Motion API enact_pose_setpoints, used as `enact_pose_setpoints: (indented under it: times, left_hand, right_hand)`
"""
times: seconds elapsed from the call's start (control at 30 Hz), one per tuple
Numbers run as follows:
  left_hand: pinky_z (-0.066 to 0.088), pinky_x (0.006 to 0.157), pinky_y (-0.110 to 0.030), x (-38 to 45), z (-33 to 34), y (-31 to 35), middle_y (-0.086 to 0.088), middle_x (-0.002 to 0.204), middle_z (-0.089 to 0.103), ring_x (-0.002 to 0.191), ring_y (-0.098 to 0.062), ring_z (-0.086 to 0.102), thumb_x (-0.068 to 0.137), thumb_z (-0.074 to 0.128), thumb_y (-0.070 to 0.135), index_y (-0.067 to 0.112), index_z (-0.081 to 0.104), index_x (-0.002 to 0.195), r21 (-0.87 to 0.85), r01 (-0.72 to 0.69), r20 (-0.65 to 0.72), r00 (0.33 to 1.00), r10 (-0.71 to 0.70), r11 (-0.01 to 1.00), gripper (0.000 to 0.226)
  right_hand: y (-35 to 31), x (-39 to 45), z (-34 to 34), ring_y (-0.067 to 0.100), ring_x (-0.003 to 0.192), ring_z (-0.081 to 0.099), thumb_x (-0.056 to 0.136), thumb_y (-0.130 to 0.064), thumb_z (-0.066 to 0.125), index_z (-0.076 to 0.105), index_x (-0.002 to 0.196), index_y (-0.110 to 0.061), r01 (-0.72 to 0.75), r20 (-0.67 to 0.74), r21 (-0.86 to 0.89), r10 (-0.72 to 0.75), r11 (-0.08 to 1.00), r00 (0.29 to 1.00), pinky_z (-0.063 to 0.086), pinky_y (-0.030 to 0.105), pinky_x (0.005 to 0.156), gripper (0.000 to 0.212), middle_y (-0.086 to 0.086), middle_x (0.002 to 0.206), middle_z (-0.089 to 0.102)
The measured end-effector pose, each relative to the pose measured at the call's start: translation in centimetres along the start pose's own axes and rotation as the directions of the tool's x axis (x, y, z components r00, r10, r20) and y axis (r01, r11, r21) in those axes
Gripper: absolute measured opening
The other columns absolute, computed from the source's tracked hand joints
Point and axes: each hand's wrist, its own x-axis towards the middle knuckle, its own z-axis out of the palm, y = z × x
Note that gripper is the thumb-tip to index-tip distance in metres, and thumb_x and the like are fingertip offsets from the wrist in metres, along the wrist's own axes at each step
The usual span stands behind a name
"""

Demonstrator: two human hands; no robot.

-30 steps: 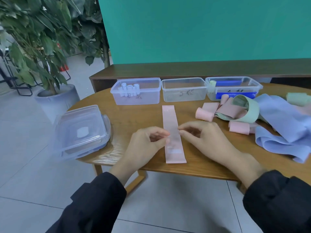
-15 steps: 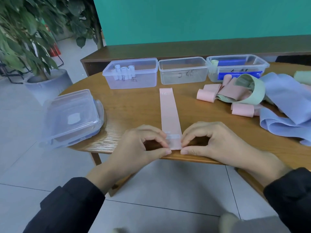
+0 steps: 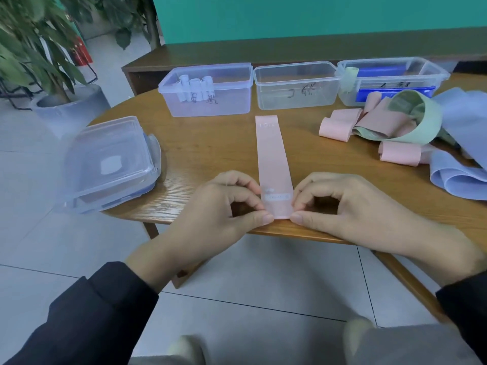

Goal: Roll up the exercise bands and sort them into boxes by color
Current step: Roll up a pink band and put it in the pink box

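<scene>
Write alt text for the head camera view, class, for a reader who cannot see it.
Both hands, left hand and right hand, pinch the near end of a flat pink band at the edge of a round wooden table. Three clear boxes line the far side, beside a loose pile of bands on the right and stacked lids on the left.

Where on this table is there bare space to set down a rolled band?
Bare wood lies between the flat pink band and the stacked lids, in front of the left box. A second patch lies right of the band, before the middle box. The right side is crowded with loose bands.
</scene>
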Motion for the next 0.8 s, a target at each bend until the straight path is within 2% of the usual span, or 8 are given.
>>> enact_pose_setpoints:
  times: [0.2, 0.27, 0.33, 0.43, 0.5, 0.67, 0.8]
  left_hand:
    - [0.037, 0.076, -0.005, 0.53, 0.11, 0.27, 0.018, 0.107, 0.056, 0.100, 0.003, 0.055, 0.083, 0.078, 0.041, 0.031, 0.073, 0.077, 0.075, 0.065, 0.001, 0.998, -0.065, 0.995, 0.013]
    - [0.042, 0.082, -0.008, 0.64, 0.07, 0.23, 0.016, 0.106, 0.056, 0.101, 0.000, 0.056, 0.081, 0.080, 0.040, 0.031, 0.071, 0.077, 0.053, 0.064, -0.013, 0.998, -0.063, 0.997, 0.013]
    - [0.043, 0.086, -0.012, 0.69, 0.10, 0.27, 0.015, 0.104, 0.059, 0.102, -0.003, 0.057, 0.081, 0.081, 0.034, 0.032, 0.072, 0.081, 0.017, 0.034, -0.019, 0.999, -0.034, 0.999, 0.010]
    - [0.039, 0.080, -0.011, 0.54, 0.47, 0.36, 0.014, 0.098, 0.063, 0.096, -0.006, 0.058, 0.086, 0.079, 0.022, 0.034, 0.075, 0.085, -0.016, -0.027, -0.005, 1.000, 0.027, 1.000, 0.013]
    - [0.038, 0.077, -0.011, 0.39, 0.75, 0.20, 0.016, 0.093, 0.066, 0.095, -0.007, 0.058, 0.090, 0.076, 0.019, 0.035, 0.077, 0.088, 0.027, -0.088, 0.005, 0.996, 0.088, 0.996, 0.017]
    - [0.040, 0.078, -0.011, 0.14, 0.95, -0.38, 0.015, 0.089, 0.069, 0.093, -0.011, 0.059, 0.092, 0.074, 0.021, 0.032, 0.078, 0.094, 0.145, -0.199, -0.017, 0.979, 0.204, 0.969, 0.013]
    - [0.040, 0.078, -0.009, 0.01, 0.64, -0.55, 0.014, 0.087, 0.068, 0.090, -0.010, 0.060, 0.089, 0.077, 0.025, 0.027, 0.079, 0.091, 0.185, -0.235, -0.047, 0.968, 0.247, 0.954, 0.003]
  right_hand:
    - [-0.20, 0.63, 0.20, 0.011, 0.093, 0.058, 0.085, -0.035, 0.075, 0.067, 0.078, -0.030, -0.138, 0.015, -0.018, 0.138, 0.990, 0.990, 0.048, 0.030, 0.082, 0.011, -0.013, 0.096, 0.061]
    - [-0.15, 0.72, 0.17, 0.010, 0.092, 0.056, 0.084, -0.036, 0.074, 0.064, 0.080, -0.030, -0.153, 0.013, -0.041, 0.154, 0.987, 0.988, 0.047, 0.026, 0.081, 0.013, -0.013, 0.095, 0.060]
    - [-0.14, 0.73, 0.05, 0.010, 0.092, 0.055, 0.085, -0.034, 0.074, 0.063, 0.082, -0.030, -0.156, 0.016, -0.037, 0.156, 0.987, 0.988, 0.045, 0.024, 0.079, 0.013, -0.014, 0.093, 0.058]
    - [-0.16, 0.67, -0.07, 0.014, 0.091, 0.054, 0.088, -0.028, 0.074, 0.066, 0.088, -0.033, -0.115, 0.044, 0.000, 0.115, 0.993, 0.992, 0.045, 0.026, 0.080, 0.009, -0.012, 0.095, 0.059]
    - [-0.16, 0.55, -0.01, 0.017, 0.092, 0.055, 0.090, -0.025, 0.073, 0.071, 0.092, -0.035, -0.075, 0.069, 0.028, 0.073, 0.997, 0.995, 0.045, 0.025, 0.081, 0.010, -0.010, 0.098, 0.061]
    - [0.24, 0.12, 0.21, 0.020, 0.090, 0.058, 0.090, -0.021, 0.075, 0.076, 0.095, -0.031, -0.006, 0.043, -0.009, 0.006, 1.000, 0.999, 0.047, 0.028, 0.079, 0.011, -0.008, 0.095, 0.063]
    - [0.26, -0.02, 0.21, 0.019, 0.088, 0.059, 0.083, -0.033, 0.080, 0.078, 0.094, -0.032, -0.023, 0.013, 0.002, 0.023, 1.000, 1.000, 0.048, 0.028, 0.077, 0.012, -0.009, 0.093, 0.064]
